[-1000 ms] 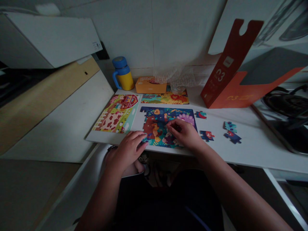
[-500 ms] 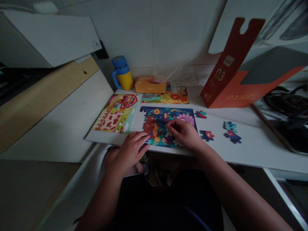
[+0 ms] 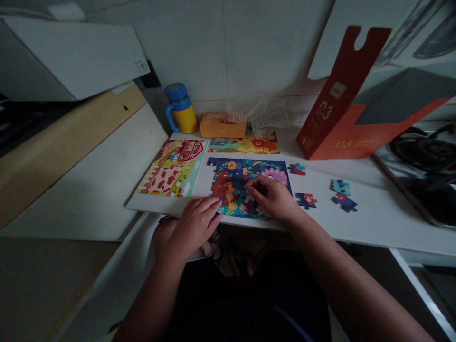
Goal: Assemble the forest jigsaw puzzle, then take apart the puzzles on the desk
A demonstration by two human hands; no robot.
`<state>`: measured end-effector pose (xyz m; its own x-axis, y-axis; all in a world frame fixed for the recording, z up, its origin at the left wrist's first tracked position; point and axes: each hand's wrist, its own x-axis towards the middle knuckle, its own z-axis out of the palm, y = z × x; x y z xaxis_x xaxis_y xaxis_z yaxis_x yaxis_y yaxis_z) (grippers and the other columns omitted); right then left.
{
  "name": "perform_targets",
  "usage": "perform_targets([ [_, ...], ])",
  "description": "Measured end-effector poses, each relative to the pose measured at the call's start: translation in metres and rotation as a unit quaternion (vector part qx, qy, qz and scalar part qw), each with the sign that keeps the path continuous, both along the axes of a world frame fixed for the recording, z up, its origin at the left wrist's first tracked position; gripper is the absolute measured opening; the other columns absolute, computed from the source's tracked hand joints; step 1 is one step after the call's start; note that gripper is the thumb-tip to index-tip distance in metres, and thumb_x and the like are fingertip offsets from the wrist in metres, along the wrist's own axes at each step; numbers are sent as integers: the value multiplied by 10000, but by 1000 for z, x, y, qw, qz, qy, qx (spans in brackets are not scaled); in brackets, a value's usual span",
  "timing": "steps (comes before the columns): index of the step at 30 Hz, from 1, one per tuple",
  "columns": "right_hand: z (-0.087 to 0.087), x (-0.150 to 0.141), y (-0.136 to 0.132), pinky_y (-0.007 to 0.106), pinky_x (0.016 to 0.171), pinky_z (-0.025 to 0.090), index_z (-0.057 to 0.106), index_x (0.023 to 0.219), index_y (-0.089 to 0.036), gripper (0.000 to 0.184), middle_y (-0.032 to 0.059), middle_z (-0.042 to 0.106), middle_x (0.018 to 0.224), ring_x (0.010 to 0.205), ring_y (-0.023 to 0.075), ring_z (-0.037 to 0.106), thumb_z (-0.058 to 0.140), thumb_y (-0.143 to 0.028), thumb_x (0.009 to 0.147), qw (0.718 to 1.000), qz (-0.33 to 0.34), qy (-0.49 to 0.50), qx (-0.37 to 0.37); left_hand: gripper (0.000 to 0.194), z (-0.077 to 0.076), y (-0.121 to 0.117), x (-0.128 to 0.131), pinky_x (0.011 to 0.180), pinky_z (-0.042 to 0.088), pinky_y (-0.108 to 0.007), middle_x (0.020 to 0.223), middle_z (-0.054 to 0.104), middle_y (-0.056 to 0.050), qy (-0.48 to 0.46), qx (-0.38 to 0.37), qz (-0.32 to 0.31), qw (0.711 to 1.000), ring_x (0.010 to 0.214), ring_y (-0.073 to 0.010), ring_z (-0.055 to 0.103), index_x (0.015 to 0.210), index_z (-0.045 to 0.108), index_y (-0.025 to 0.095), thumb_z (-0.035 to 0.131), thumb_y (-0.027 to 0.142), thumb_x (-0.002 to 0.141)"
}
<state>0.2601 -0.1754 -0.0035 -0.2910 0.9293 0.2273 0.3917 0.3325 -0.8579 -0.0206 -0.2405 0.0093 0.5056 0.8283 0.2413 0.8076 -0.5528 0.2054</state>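
A dark blue jigsaw puzzle (image 3: 233, 166) with animals and plants lies on the white table, its left side edged with open tabs. My right hand (image 3: 272, 194) is over its middle, thumb and index finger pinched on a puzzle piece that is mostly hidden by the fingers. My left hand (image 3: 199, 221) rests at the table's front edge, fingers stretched out, the tips touching the puzzle's lower left corner. Right of the puzzle lie several loose pieces: a teal and red one (image 3: 297, 169), a dark blue and red one (image 3: 306, 200), a teal one (image 3: 341, 186) and another dark blue one (image 3: 344, 202).
A farm puzzle (image 3: 167, 175) lies at left, a yellow jungle puzzle (image 3: 263, 143) behind. An orange box (image 3: 223, 127), clear bubble wrap (image 3: 263, 116) and a blue-and-yellow mug (image 3: 183, 114) stand along the wall. A large orange carton (image 3: 338, 137) and a black stove (image 3: 431, 175) are at right.
Almost nothing differs. My left hand has shifted very slightly; my right hand keeps its pinch over the middle of the puzzle.
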Motion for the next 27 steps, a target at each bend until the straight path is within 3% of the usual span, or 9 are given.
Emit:
perform_targets([
  [15, -2, 1, 1, 313, 704, 512, 706, 1055, -234, 187, 33, 729, 885, 752, 187, 658, 624, -386, 981, 1000, 4, -6, 4, 410, 2, -6, -1, 1150, 491, -521, 1399, 647, -110, -30, 3, 58, 998, 1320, -315, 595, 1408, 616, 270, 649, 353, 1008],
  [27, -3, 1, 1, 322, 687, 510, 701, 1060, -239, 164, 28, 728, 869, 730, 187, 658, 630, -361, 975, 1000, 4, -5, -2, 456, -3, -3, -11, 1187, 459, -506, 1434, 641, -109, -62, -15, 50, 997, 1357, -287, 577, 1445, 566, 247, 654, 356, 1011],
])
